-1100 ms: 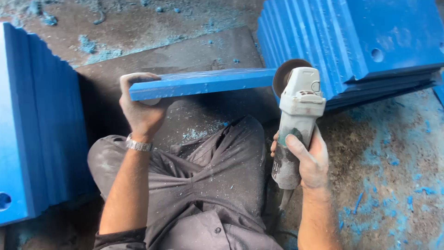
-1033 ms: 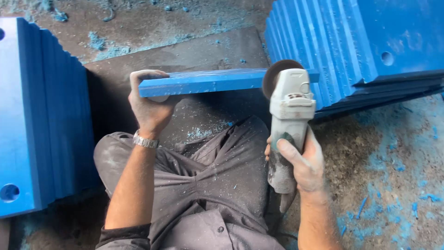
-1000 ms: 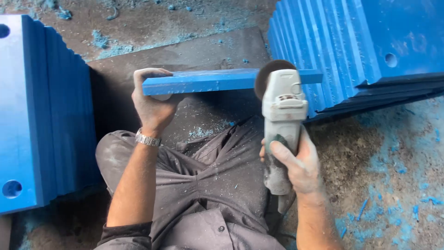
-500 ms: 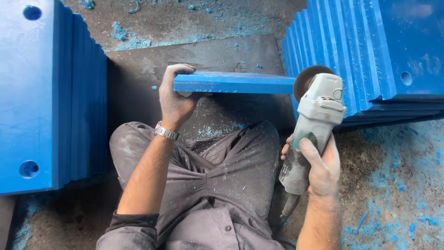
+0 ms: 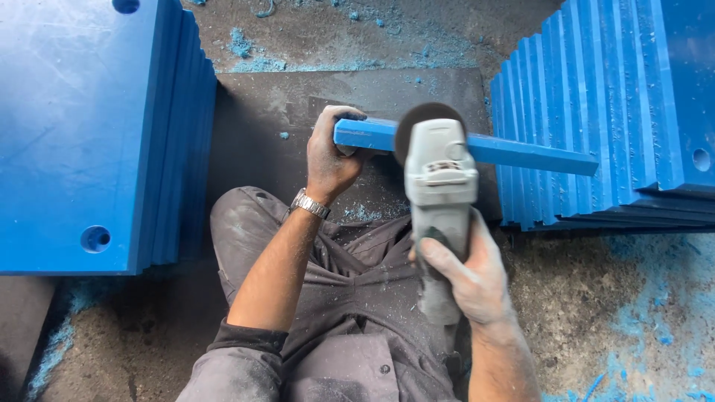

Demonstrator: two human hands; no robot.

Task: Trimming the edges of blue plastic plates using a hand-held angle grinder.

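Left hand (image 5: 331,152): wraps the blue plate (image 5: 514,152) end, frame centre.
Right hand (image 5: 465,275): fist around grey angle grinder (image 5: 441,186).
Stacks: blue panels (image 5: 89,134) left, right.

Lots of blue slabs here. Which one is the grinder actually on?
The single blue slab held on edge by the left hand, with the angle grinder in the right hand on it. The left stack and right stack lie untouched.
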